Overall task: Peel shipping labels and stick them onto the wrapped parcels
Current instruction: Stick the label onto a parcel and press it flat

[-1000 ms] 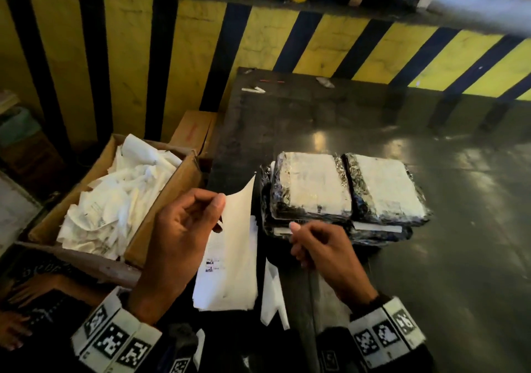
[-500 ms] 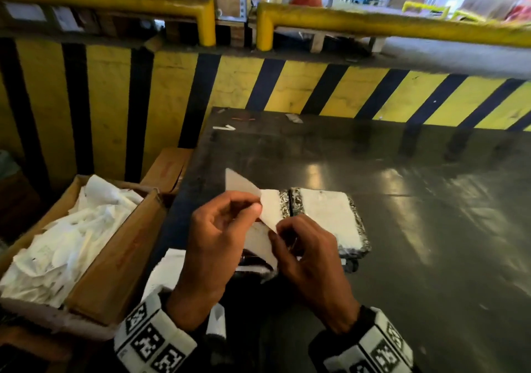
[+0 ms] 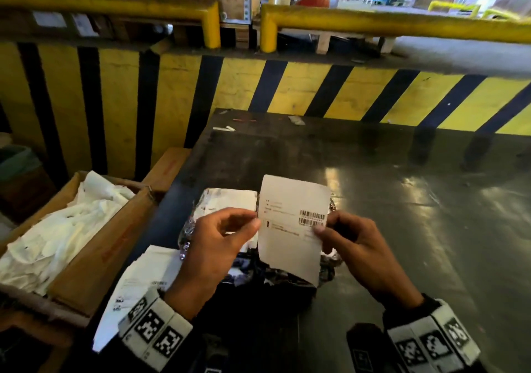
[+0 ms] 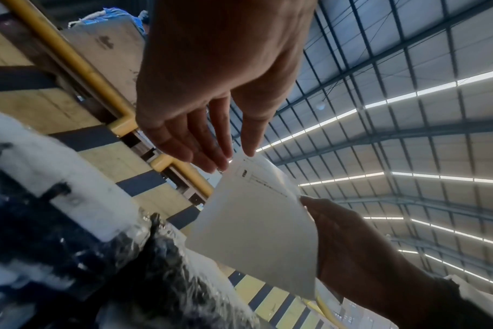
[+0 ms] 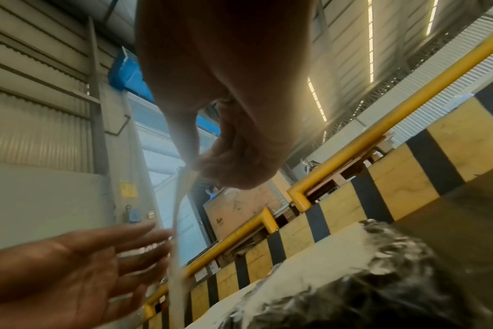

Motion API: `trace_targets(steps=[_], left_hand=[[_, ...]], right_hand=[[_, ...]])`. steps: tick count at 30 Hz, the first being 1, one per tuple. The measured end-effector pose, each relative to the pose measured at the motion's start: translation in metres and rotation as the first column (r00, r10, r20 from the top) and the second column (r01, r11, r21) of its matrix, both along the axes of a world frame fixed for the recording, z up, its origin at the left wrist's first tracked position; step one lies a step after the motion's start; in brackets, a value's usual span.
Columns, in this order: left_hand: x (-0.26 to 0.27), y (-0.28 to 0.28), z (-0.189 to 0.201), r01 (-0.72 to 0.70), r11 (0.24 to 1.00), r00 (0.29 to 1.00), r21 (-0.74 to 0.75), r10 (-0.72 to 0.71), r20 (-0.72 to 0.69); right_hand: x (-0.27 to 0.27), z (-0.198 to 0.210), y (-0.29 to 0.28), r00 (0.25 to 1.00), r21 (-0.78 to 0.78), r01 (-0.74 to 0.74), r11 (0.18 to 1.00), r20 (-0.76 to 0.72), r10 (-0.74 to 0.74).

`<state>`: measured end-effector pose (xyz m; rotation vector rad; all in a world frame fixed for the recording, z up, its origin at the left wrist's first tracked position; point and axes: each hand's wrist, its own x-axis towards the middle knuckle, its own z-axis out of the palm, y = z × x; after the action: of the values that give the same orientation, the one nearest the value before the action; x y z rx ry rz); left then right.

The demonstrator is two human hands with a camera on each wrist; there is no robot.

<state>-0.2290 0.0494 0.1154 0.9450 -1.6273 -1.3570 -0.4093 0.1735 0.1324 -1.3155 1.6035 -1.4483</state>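
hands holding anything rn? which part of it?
Shipping label: left hand pinches its left edge, right hand its right edge, near the barcode.

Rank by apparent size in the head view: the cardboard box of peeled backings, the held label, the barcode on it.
1. cardboard box, largest by far.
2. label, pinched at its side edges by the left hand and right hand; nearer the camera, so it looks bigger than it is.
3. barcode, smallest.
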Motion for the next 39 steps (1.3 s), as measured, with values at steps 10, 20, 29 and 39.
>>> trace_targets(steps=[10,20,29,39], left_hand=[[-0.036,-0.013,-0.009,0.063,0.978,0.977,0.201,-0.101,0.187],[-0.091,-0.066,-0.018,0.057,0.984,0.912,0.169,-0.121,0.391],[-0.106,-0.074,-0.026,0.068,0.985,0.823,0.160,-0.146,0.550],[-0.114,-0.075,-0.028,0.102,0.994,0.689,0.036,-0.097,0.718]], right_hand=[[-0.037,-0.020,-0.013,0.996,0.202,0.081,0.976,0.032,-0.089],[-0.094,-0.047,-0.086,0.963,0.380,0.248,0.891,-0.198,-0.184],[-0.102,-0.053,-0.094,0.941,0.548,0.295,0.783,-0.311,-0.136],[-0.099,-0.049,-0.101,0.862,0.561,0.359,0.746,-0.506,-0.033]])
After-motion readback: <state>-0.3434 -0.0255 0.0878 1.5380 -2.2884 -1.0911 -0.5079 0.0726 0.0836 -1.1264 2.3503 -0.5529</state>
